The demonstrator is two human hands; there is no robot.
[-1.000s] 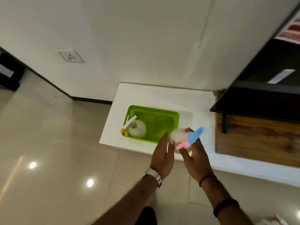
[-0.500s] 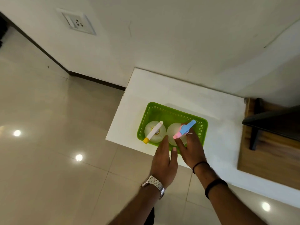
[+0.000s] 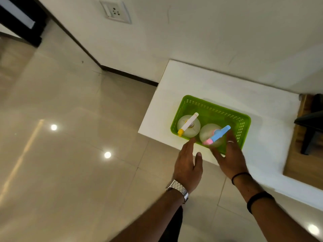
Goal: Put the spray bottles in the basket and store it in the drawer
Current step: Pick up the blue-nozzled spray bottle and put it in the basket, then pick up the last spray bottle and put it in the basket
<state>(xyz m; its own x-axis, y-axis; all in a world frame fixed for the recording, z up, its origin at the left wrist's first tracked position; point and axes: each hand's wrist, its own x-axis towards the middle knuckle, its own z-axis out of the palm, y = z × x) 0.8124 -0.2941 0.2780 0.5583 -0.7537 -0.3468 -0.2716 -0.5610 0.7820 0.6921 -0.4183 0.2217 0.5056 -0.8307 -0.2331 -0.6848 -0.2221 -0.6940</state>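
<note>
Glossy beige floor tiles (image 3: pixel 70 137) mirroring 2 ceiling lights; white wall (image 3: pixel 209 32) with a socket plate (image 3: pixel 115 11). White rectangular tabletop (image 3: pixel 218 88) carrying a green perforated plastic basket (image 3: pixel 243 126). Inside it, 2 round translucent spray bottles side by side: a white-and-yellow-nozzled one (image 3: pixel 188 126) at left, a blue-and-pink-nozzled one (image 3: pixel 212 135) at right, both nozzles lying diagonally, tips toward the near edge. Left hand (image 3: pixel 187 165) flat, fingers spread, holding nothing. Right hand (image 3: pixel 230 158) reaching over the near rim, loosely spread beside the blue nozzle.
</note>
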